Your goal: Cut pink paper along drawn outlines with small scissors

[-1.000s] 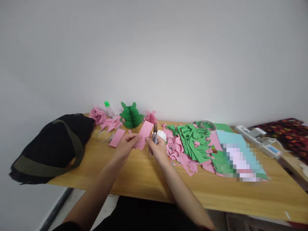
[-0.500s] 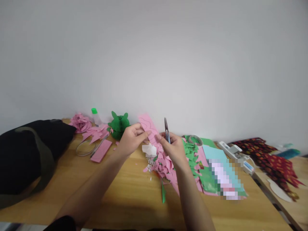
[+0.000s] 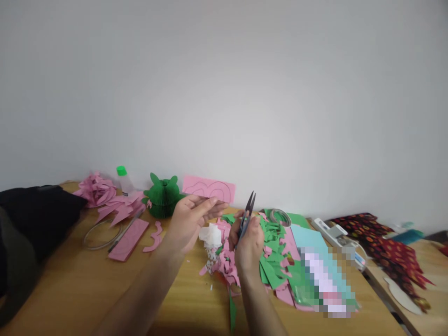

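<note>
A pink paper strip (image 3: pixel 209 185) with curved outlines drawn on it is held by its lower edge in my left hand (image 3: pixel 191 217), between thumb and fingers. My right hand (image 3: pixel 249 238) is wrapped round a pair of scissors (image 3: pixel 248 212), whose dark blades point up and stand slightly apart. The blades are to the right of the strip and do not touch it. Below both hands lies a heap of pink scraps (image 3: pixel 227 266), with a crumpled white tissue (image 3: pixel 211 235) beside it. A cut wavy pink piece (image 3: pixel 156 238) rests left of my left hand.
Behind my left hand stands a green paper figure (image 3: pixel 164 196). A glue bottle (image 3: pixel 124 182), a pink paper stack (image 3: pixel 129 239) and a ring of cord (image 3: pixel 101 235) lie left. Green scraps (image 3: pixel 273 252), a tape roll (image 3: pixel 280 218) and a power strip (image 3: pixel 338 238) are right.
The pink strip has turned from slanting to nearly level, and my right hand has let go of it. The scissors have moved lower and tilted right. The view has shifted.
</note>
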A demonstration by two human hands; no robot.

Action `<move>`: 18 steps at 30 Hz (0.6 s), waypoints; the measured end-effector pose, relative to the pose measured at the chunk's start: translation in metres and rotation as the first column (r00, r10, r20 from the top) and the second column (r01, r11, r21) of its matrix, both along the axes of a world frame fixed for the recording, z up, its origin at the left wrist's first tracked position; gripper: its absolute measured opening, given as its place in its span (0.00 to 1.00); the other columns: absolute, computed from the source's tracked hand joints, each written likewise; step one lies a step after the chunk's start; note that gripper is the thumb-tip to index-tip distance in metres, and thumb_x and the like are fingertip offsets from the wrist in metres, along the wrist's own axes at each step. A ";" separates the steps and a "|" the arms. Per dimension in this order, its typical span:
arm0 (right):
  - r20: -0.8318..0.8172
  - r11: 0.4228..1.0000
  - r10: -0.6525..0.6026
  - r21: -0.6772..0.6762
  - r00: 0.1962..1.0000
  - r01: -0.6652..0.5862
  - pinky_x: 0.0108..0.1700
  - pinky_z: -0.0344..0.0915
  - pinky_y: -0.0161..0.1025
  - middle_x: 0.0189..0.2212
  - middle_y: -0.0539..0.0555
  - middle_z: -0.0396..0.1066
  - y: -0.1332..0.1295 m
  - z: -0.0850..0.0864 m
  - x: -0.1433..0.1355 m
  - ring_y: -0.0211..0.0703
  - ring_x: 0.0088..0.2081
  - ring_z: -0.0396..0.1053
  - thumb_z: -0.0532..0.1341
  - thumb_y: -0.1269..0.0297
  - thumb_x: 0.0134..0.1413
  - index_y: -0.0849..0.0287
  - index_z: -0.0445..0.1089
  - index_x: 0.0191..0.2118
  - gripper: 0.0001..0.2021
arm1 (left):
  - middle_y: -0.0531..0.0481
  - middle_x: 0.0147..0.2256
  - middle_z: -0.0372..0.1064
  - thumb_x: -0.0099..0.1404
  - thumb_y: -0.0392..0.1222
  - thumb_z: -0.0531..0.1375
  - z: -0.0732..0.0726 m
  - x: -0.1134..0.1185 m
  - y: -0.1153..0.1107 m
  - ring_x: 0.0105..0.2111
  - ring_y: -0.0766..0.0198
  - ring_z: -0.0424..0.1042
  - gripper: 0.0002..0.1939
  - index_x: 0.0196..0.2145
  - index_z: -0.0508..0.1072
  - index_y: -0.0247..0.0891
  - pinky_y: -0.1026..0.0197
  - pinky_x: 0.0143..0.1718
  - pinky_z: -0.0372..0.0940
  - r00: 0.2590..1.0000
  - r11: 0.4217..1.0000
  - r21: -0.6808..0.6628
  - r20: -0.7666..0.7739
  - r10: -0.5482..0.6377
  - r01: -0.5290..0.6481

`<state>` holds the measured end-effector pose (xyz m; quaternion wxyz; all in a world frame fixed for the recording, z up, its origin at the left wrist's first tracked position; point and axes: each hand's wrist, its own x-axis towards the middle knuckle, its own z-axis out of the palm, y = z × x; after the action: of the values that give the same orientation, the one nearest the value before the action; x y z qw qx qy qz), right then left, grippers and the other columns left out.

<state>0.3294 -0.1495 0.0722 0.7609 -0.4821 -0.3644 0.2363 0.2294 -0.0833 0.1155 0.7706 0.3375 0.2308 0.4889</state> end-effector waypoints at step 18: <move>-0.311 0.888 0.380 -0.141 0.871 -0.437 0.10 0.41 0.28 0.08 0.38 0.49 -0.011 0.003 -0.019 0.28 0.09 0.38 0.53 0.35 0.56 0.55 0.59 0.28 0.26 | 0.51 0.22 0.77 0.47 0.39 0.71 -0.002 0.008 -0.019 0.29 0.58 0.79 0.09 0.19 0.76 0.36 0.54 0.41 0.74 0.999 0.999 -0.045 0.039 0.006 -0.004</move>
<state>0.3104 -0.1606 0.0749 0.6821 -0.4324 -0.3228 0.4936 0.2369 -0.1021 0.1133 0.7812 0.3099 0.2273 0.4920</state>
